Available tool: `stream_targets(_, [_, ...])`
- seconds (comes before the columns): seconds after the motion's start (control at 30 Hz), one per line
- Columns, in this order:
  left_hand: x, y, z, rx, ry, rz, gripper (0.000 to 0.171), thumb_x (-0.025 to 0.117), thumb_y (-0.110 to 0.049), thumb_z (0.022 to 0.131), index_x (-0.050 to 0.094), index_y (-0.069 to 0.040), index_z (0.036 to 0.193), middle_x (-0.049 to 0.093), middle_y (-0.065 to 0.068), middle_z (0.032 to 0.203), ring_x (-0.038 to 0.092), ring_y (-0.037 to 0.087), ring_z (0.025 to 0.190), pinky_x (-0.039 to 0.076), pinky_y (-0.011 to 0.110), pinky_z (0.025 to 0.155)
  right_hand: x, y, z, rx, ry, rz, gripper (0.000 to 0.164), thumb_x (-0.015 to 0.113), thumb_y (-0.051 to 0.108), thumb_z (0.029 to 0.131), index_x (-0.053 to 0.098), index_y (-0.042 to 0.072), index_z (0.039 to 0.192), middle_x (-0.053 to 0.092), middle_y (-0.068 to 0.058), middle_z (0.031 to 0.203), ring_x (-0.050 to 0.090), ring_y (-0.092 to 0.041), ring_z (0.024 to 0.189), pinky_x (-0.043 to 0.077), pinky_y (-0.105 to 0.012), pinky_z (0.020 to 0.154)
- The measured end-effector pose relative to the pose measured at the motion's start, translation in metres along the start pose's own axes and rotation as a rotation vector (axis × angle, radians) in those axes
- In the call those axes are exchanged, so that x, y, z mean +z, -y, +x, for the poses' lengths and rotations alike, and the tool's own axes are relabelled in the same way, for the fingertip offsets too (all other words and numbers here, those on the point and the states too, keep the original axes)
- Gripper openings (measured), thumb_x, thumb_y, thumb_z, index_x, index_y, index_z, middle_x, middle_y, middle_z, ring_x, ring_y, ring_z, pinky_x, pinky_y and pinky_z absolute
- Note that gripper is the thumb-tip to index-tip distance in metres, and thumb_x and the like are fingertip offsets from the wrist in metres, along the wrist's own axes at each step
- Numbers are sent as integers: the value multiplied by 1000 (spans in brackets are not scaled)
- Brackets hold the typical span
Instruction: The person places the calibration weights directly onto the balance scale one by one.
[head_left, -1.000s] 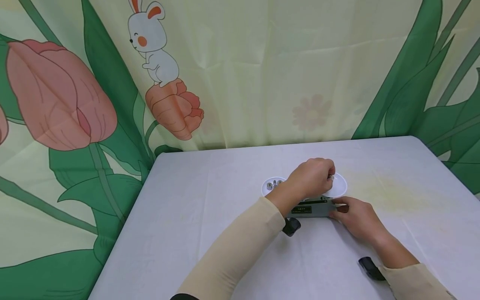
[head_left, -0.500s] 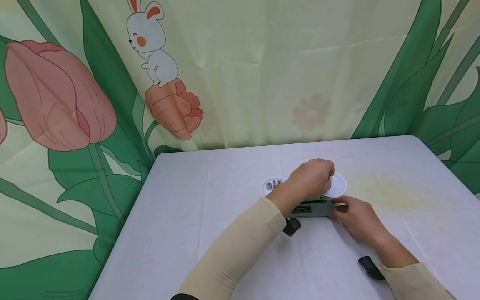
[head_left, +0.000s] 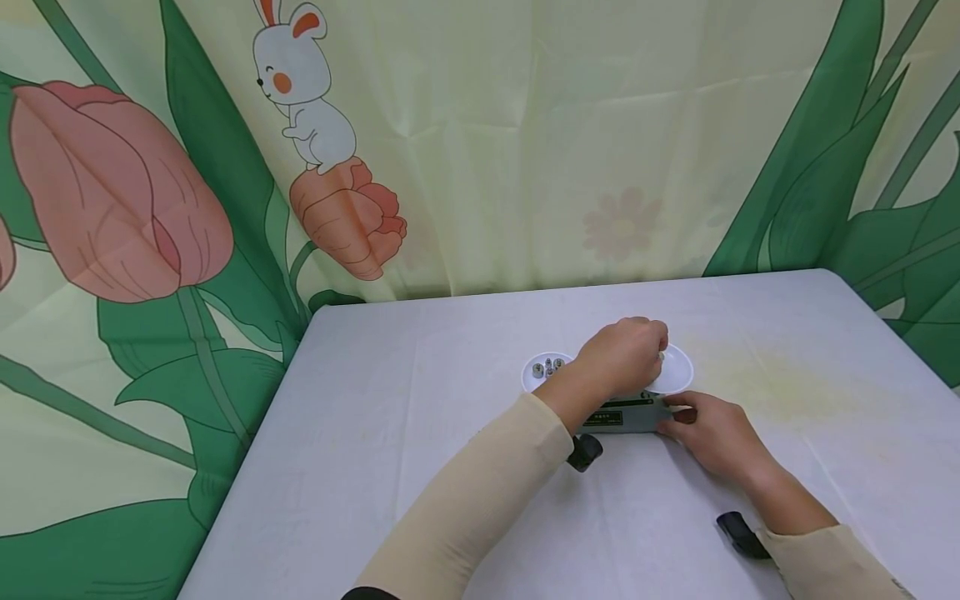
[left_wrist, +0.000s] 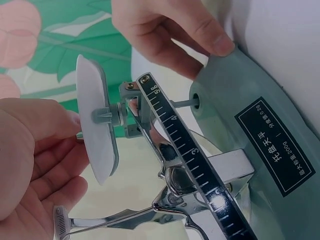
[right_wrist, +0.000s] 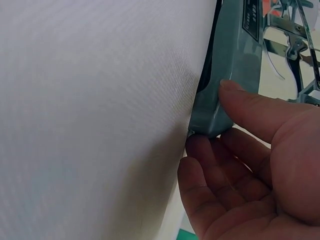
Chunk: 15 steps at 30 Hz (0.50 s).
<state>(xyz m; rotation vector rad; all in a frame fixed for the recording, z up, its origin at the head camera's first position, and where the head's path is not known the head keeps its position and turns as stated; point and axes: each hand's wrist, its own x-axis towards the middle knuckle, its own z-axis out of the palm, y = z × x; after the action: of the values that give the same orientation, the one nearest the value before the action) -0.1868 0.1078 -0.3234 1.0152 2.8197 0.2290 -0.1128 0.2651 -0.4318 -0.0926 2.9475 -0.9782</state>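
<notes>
A grey-green tray balance (head_left: 633, 422) stands mid-table, with a graduated beam (left_wrist: 187, 140) seen in the left wrist view. My left hand (head_left: 626, 357) reaches across it to the right-hand white pan (head_left: 679, 373). At that pan's edge, its thumb and a finger pinch a small metallic piece (left_wrist: 79, 135), mostly hidden, apparently a weight. Several small metal weights (head_left: 538, 370) stand on the left-hand pan (head_left: 532, 383), partly covered by my left forearm. My right hand (head_left: 712, 432) grips the right end of the base, thumb on the front and fingers curled at the corner (right_wrist: 215, 125).
A white cloth (head_left: 420, 467) covers the table. Black straps or mounts (head_left: 585, 453) show by the left wrist and near the right cuff (head_left: 741, 535). Behind the table hangs a printed curtain (head_left: 480, 150) with tulips and a rabbit.
Both hands keep nearly the same place. The left fingertips shift only slightly over the right-hand pan; the balance has not moved.
</notes>
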Motion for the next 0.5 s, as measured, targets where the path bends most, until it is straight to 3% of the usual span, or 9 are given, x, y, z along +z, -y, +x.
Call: stream_targets(0.5, [0, -2, 2, -3, 16, 63, 22, 59, -24, 101, 66, -21, 123, 65, -9, 112, 58, 2, 92, 48, 16, 76, 0, 0, 0, -4, -4, 9, 46, 76, 19, 87, 62, -9, 121, 72, -21, 100, 67, -40, 98, 49, -56, 82])
